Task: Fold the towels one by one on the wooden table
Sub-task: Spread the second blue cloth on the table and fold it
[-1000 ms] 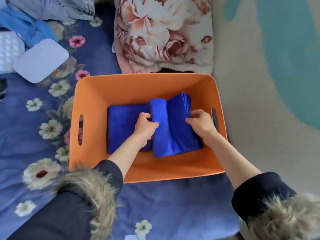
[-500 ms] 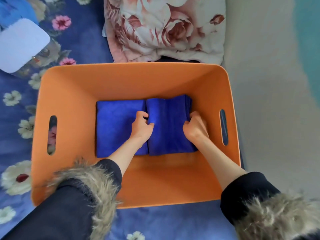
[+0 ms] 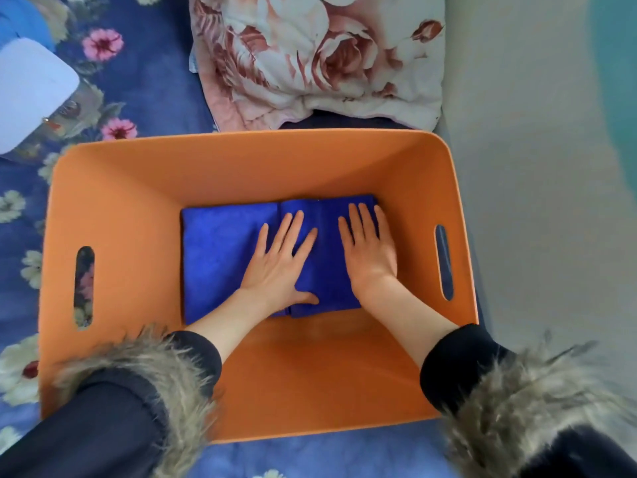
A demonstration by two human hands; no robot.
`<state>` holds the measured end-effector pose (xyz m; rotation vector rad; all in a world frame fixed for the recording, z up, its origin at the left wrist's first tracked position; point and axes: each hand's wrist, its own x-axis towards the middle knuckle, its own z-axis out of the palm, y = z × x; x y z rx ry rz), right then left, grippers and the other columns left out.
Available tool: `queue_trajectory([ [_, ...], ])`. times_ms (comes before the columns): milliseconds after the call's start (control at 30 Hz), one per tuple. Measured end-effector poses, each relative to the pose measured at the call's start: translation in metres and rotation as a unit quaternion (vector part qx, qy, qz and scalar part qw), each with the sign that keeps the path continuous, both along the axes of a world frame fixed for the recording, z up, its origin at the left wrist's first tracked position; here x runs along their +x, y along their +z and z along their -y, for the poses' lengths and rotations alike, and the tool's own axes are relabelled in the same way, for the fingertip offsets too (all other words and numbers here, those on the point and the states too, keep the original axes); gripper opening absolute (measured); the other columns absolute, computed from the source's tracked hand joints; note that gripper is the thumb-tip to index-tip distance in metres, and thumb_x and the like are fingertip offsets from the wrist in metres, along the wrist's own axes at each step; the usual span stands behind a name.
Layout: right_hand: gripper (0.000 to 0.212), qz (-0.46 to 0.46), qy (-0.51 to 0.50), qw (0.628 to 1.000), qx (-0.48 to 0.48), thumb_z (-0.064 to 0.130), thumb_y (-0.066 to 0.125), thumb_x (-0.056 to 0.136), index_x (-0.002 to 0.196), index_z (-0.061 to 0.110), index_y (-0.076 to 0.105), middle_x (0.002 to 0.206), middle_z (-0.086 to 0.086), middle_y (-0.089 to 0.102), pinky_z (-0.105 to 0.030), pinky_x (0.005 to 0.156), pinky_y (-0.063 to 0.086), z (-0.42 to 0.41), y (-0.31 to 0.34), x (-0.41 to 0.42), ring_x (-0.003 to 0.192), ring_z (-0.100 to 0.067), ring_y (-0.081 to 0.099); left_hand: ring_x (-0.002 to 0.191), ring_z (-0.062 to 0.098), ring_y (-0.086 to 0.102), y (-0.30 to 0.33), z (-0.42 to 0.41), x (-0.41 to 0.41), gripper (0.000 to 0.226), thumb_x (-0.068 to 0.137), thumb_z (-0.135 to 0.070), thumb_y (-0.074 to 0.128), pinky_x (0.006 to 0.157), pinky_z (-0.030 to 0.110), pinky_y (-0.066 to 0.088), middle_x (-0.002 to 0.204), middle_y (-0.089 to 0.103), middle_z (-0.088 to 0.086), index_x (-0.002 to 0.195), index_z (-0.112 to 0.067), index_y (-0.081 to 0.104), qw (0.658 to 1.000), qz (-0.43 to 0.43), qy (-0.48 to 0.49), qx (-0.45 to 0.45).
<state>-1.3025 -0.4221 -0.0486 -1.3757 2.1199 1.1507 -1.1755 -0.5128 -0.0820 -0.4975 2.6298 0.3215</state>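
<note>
Two folded blue towels lie side by side on the floor of an orange bin [image 3: 138, 201]. The left towel [image 3: 220, 257] lies flat with nothing on most of it. The right towel [image 3: 327, 257] is under both hands. My left hand [image 3: 282, 263] rests flat, fingers spread, across the seam between the two towels. My right hand [image 3: 368, 250] lies flat, palm down, on the right towel's right half. Neither hand grips anything.
The bin stands on a dark blue flowered bedspread [image 3: 144, 98]. A pink flowered pillow [image 3: 317, 56] lies just behind the bin. A white flat object [image 3: 31, 91] sits at the far left. A pale wall [image 3: 537, 167] runs along the right.
The right towel, held up by both hands, came down into the bin beside the left one. My hands let go and now lie flat on it. The view moved closer.
</note>
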Motion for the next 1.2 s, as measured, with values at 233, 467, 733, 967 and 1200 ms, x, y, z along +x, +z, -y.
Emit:
queue_trajectory([
  [233, 0.126, 0.004, -0.022, 0.998, 0.056, 0.065, 0.061, 0.074, 0.136, 0.011, -0.035, 0.149, -0.022, -0.026, -0.053, 0.11, -0.016, -0.006, -0.03, -0.014, 0.141, -0.041, -0.012, 0.133, 0.024, -0.035, -0.029, 0.008, 0.001, 0.12, 0.065, -0.084, 0.042, 0.109, 0.055, -0.015, 0.148, -0.033, 0.01, 0.146, -0.02, -0.018, 0.999, 0.008, -0.03, -0.039],
  [467, 0.117, 0.033, -0.055, 0.997, 0.03, 0.05, 0.063, 0.08, 0.14, 0.01, -0.029, 0.151, -0.021, -0.024, -0.049, 0.113, -0.011, -0.003, -0.031, -0.012, 0.142, -0.039, -0.009, 0.14, 0.023, -0.026, -0.019, 0.01, -0.013, 0.119, 0.068, -0.079, 0.05, 0.109, 0.055, -0.014, 0.152, -0.028, 0.009, 0.146, -0.022, -0.019, 0.997, 0.074, -0.014, 0.003],
  [733, 0.076, 0.228, -0.301, 0.905, -0.197, 0.039, 0.052, 0.092, 0.149, 0.02, 0.006, 0.158, -0.006, -0.001, -0.038, 0.113, 0.021, -0.032, 0.035, 0.015, 0.144, -0.026, 0.007, 0.143, 0.021, -0.017, 0.056, 0.008, 0.007, 0.08, 0.088, -0.056, 0.049, 0.115, 0.052, -0.008, 0.157, -0.013, 0.008, 0.149, -0.021, 0.01, 0.994, 0.06, -0.005, 0.094],
  [967, 0.065, 0.201, -0.369, 0.823, -0.382, 0.04, 0.052, 0.092, 0.146, 0.018, 0.025, 0.152, -0.004, 0.028, -0.041, 0.103, 0.039, -0.065, 0.15, 0.051, 0.135, -0.024, 0.033, 0.145, 0.017, -0.007, 0.145, -0.016, 0.05, 0.067, 0.093, -0.05, 0.044, 0.117, 0.043, -0.001, 0.158, 0.001, 0.002, 0.148, -0.022, 0.018, 0.978, -0.099, 0.105, 0.15],
  [1200, 0.065, 0.088, -0.392, 0.806, -0.435, 0.045, 0.054, 0.088, 0.144, 0.022, 0.03, 0.149, -0.006, 0.033, -0.044, 0.104, 0.032, -0.129, 0.246, 0.11, 0.133, -0.027, 0.035, 0.145, 0.015, 0.001, 0.234, -0.065, 0.078, 0.061, 0.094, -0.047, 0.042, 0.117, 0.043, 0.001, 0.157, 0.01, -0.003, 0.147, -0.026, 0.022, 0.962, -0.173, 0.08, 0.193],
])
